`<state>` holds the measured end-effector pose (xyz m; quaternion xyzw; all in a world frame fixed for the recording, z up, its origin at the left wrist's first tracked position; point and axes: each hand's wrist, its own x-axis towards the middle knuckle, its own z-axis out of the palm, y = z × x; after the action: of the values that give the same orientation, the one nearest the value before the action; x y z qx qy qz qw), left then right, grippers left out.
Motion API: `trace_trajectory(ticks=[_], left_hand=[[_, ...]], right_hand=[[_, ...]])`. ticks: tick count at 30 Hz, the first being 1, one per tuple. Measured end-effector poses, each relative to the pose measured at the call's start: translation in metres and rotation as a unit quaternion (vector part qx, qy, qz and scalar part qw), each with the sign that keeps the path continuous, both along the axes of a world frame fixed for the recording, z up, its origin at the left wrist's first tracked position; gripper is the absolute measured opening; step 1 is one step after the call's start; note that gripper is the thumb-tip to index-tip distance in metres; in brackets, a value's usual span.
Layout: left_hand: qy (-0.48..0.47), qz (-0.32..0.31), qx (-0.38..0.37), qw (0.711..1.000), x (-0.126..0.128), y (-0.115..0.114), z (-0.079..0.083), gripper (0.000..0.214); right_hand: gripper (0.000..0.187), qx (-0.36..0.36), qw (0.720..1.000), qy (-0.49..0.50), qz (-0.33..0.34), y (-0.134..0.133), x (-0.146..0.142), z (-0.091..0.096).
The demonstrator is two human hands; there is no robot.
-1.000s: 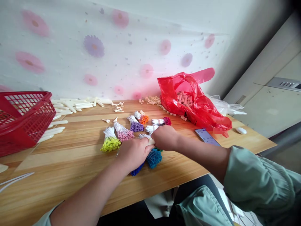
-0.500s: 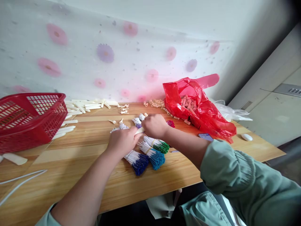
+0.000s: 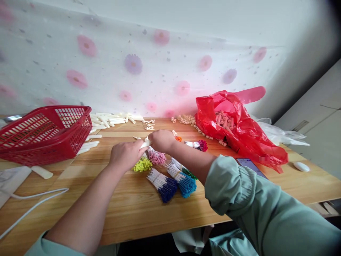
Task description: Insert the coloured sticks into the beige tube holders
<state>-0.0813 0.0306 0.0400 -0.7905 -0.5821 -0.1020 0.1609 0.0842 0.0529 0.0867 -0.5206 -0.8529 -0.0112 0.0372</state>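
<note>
My left hand [image 3: 124,155] is wrapped round a white plastic tube [image 3: 145,143], which looks like a pen barrel. At the tube's other end, my right hand [image 3: 161,141] is closed on it, its fingertips hidden from the camera. Below the hands lie banded bundles of white sticks with coloured ends, like pen refills: a yellow bundle [image 3: 142,164], a pink bundle [image 3: 157,156], a navy bundle [image 3: 165,187] and a blue bundle [image 3: 185,183]. A green bundle is partly hidden under my right forearm. Small white pointed pieces [image 3: 150,124] lie just behind the hands.
A red plastic basket [image 3: 77,137] stands at left, with several white tubes [image 3: 106,119] beside it. An open red bag [image 3: 247,131] holds peach-coloured pieces [image 3: 225,120], and more lie around it. A phone [image 3: 250,166], white oval object [image 3: 301,166] and white cable [image 3: 34,206] are on the table.
The view has swung left. Both hands, still on the white tube, have moved left and away from me over the bundles, uncovering the yellow, pink and orange ones.
</note>
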Motion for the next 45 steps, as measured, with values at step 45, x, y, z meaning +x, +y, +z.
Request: trace_trajectory(ticks=[45], left_hand=[[-0.527, -0.21, -0.308, 0.764, 0.054, -0.031, -0.015, 0.015]], right_hand=[[0.007, -0.029, 0.936, 0.345, 0.065, -0.07, 0.08, -0.036]])
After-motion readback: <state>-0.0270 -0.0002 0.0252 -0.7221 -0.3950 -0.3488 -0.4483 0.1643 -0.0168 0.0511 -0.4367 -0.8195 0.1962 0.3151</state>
